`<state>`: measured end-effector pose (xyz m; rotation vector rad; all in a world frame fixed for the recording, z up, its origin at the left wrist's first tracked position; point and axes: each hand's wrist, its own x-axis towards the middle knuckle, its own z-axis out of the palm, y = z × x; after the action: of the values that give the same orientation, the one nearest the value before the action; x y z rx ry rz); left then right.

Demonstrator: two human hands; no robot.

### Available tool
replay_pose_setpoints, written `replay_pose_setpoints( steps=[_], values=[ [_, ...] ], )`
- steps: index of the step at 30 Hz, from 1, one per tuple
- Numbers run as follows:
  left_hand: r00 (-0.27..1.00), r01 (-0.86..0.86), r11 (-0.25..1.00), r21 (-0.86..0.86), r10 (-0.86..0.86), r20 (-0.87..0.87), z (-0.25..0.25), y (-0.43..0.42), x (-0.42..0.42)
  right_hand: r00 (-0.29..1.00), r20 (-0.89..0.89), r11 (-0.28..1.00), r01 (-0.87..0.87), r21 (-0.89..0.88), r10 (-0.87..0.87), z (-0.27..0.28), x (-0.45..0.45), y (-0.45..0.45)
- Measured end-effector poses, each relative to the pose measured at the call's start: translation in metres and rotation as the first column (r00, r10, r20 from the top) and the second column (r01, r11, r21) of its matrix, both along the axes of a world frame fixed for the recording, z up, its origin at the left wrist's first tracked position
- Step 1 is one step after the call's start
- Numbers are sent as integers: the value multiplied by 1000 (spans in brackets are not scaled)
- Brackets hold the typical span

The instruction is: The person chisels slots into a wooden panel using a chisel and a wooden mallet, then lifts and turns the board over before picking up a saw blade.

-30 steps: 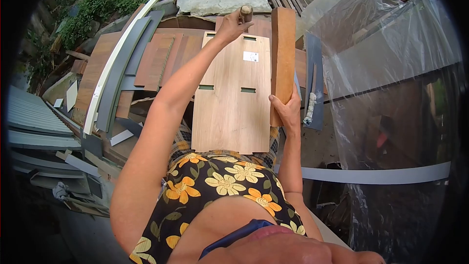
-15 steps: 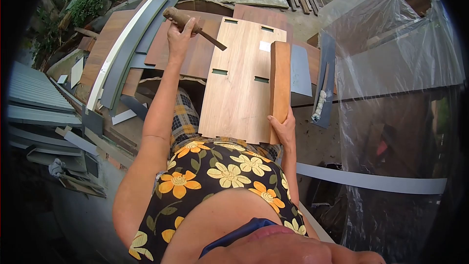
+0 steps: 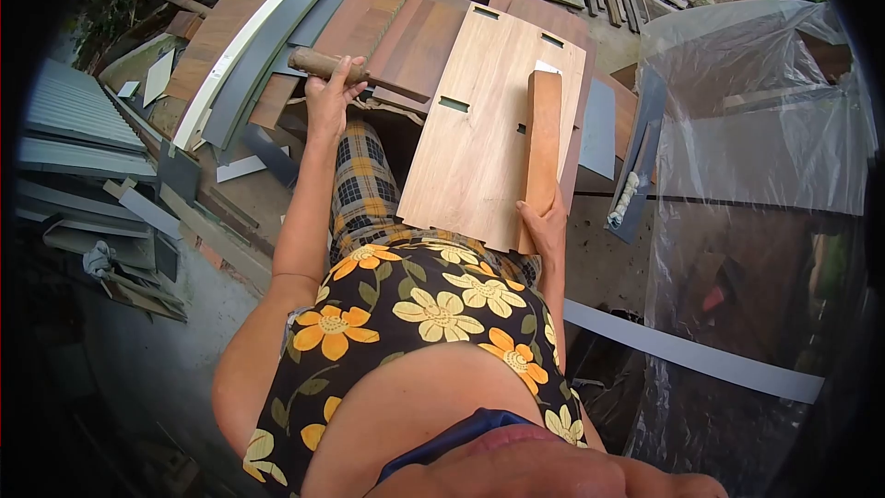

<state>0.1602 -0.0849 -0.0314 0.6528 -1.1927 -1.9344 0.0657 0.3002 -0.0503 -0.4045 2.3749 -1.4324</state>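
Note:
A light wood-grain board (image 3: 470,148) with several rectangular slots cut through it lies across my lap, slightly tilted to the right. My left hand (image 3: 328,103) is closed around the thick wooden handle of a chisel (image 3: 324,65), left of the board. The handle lies nearly level; its blade is hard to make out against the brown panels. My right hand (image 3: 546,219) grips the lower end of a long squared wood block (image 3: 542,143), over the board's right side. The block covers part of a slot and of a small white patch.
Brown panels (image 3: 387,32) are under and beyond the board. Long grey and white strips (image 3: 267,32) lie to the left. A grey strip with a brush-like tool (image 3: 625,198) and plastic sheeting (image 3: 737,111) are on the right. Offcuts (image 3: 152,212) lie lower left.
The chisel has turned from pointing down over the board to nearly level, farther left of it. The board and block have shifted right in view and tilted; the whole view has moved too.

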Motion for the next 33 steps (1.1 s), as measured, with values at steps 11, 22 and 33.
replay_pose_setpoints(
  steps=[11, 22, 33],
  values=[
    [991, 114, 920, -375, -134, -26, 7, 75, -24, 998, -59, 998, -10, 58, 14, 4, 3, -5],
    [957, 214, 754, -621, -35, 288, 27, 83, -44, 999, -47, 995, 1, 101, 3, 9, 5, -7],
    [879, 432, 582, -689, -99, 467, 46, 79, -78, 998, -48, 999, -31, 29, 33, 6, 1, -6]
  ],
)
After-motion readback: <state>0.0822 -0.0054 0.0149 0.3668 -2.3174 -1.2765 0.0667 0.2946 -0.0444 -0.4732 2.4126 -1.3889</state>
